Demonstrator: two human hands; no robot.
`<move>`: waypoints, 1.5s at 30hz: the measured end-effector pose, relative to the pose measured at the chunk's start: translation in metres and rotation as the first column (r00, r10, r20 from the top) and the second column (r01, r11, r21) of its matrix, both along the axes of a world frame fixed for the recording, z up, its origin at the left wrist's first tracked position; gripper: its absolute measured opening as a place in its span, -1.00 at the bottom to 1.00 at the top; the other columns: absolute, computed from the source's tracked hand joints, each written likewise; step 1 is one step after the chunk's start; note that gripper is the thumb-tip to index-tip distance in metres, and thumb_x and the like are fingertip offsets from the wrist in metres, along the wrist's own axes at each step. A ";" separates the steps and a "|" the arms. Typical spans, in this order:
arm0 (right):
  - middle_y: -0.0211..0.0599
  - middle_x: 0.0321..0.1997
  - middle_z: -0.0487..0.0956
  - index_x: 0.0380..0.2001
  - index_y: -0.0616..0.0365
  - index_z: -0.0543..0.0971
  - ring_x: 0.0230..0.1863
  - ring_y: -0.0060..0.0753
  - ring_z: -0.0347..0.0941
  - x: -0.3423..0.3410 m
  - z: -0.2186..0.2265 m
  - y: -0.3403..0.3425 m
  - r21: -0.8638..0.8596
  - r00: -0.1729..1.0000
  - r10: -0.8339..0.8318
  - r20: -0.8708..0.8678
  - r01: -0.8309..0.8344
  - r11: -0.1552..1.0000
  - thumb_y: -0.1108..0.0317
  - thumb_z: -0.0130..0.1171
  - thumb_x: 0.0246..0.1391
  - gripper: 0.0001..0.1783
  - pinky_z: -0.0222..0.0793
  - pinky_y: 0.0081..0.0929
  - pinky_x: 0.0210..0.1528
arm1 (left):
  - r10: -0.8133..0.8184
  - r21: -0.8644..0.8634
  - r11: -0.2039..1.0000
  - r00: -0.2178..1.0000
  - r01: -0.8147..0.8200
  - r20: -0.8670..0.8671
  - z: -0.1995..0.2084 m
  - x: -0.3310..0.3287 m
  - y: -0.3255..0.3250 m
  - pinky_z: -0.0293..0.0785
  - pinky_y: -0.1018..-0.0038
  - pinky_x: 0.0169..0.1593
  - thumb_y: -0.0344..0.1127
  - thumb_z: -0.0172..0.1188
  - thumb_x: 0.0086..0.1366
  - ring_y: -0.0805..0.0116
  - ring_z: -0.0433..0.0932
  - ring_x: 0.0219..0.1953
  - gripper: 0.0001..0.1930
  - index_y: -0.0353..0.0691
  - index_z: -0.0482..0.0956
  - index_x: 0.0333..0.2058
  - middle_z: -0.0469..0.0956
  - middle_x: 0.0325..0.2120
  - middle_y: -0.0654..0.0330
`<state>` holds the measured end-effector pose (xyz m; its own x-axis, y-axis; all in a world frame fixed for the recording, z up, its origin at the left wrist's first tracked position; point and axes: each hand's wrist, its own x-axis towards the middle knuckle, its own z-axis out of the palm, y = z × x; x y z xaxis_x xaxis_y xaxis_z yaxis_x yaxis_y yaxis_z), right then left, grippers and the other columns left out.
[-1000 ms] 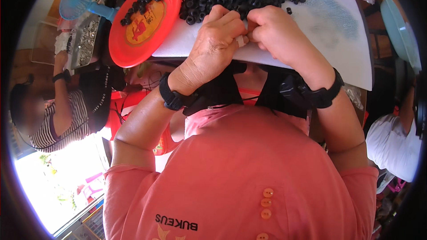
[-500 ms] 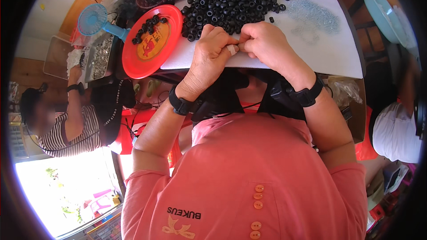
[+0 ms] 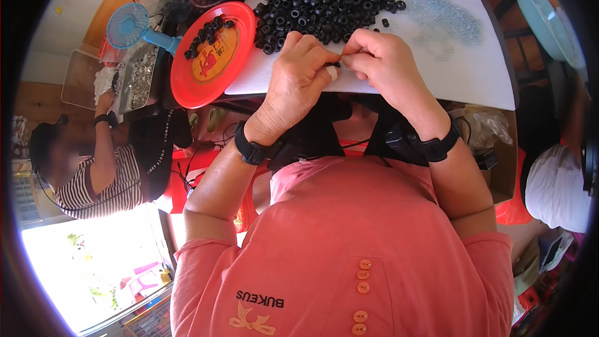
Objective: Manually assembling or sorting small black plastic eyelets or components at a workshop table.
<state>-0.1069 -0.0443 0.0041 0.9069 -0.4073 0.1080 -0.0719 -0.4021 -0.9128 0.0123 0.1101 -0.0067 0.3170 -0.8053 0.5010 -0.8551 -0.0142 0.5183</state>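
Note:
Over the near edge of the white table my two hands nearly meet at the fingertips. My left hand (image 3: pixel 298 70) is closed in a pinch, with a white wrap on one fingertip. Between its thumb and forefinger shows the dark edge of a small black ring-shaped piece (image 3: pixel 334 64). Just to the right, my right hand (image 3: pixel 385 59) has thumb and forefinger pressed together; what they hold, if anything, is too small to make out. Beyond both hands lies a heap of black ring-shaped pieces (image 3: pixel 324 6). Tiny clear pieces (image 3: pixel 446 19) are spread to the right of the heap.
A red plate (image 3: pixel 181 78) with several black pieces stands left of my hands. Next to it are a blue handheld fan (image 3: pixel 128 27) and a metal tray (image 3: pixel 138 78). A co-worker (image 3: pixel 103 171) sits at the left. A light blue basin (image 3: pixel 544 19) is at the far right.
My fingertips have drawn slightly apart, and the right hand has shifted a little to the right. A black piece now shows at the left fingertips, where it was hidden before.

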 end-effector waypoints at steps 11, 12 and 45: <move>-0.36 -0.65 0.52 -0.42 0.20 0.59 -0.61 -0.56 0.42 -0.004 -0.010 0.000 0.106 0.986 -0.034 0.166 0.017 0.994 0.44 0.17 0.09 -0.93 0.29 -0.52 -0.54 | 0.085 -0.072 0.993 0.986 -0.096 -0.145 -0.001 -0.006 0.014 0.41 0.33 -0.20 -0.55 0.30 0.05 0.17 0.42 -0.26 -0.80 -0.29 0.65 -0.28 0.53 -0.41 0.14; -0.36 -0.65 0.52 -0.42 0.20 0.59 -0.61 -0.56 0.42 -0.004 -0.012 0.000 0.102 0.986 -0.031 0.164 0.014 0.995 0.44 0.17 0.09 -0.93 0.29 -0.52 -0.54 | 0.106 -0.059 0.992 0.985 -0.115 -0.137 0.001 -0.008 0.016 0.41 0.32 -0.20 -0.54 0.31 0.04 0.16 0.41 -0.25 -0.79 -0.28 0.66 -0.28 0.53 -0.40 0.14; -0.31 -0.48 0.41 -0.59 0.11 0.51 -0.43 -0.28 0.45 0.023 -0.014 0.034 -0.907 0.963 0.063 0.262 0.223 0.357 0.46 0.22 -0.23 -0.92 0.33 -0.33 -0.37 | 0.251 -0.025 0.968 0.953 -0.250 0.172 -0.004 0.002 0.027 0.41 0.24 -0.16 -0.57 0.26 0.06 0.06 0.39 -0.23 -0.72 -0.31 0.64 -0.19 0.48 -0.36 0.10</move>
<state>-0.0840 -0.0101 -0.0096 0.7663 0.0129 0.6423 -0.0213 -0.9987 0.0455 0.0148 0.1375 -0.0107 0.4170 -0.7095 0.5681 -0.9006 -0.2383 0.3634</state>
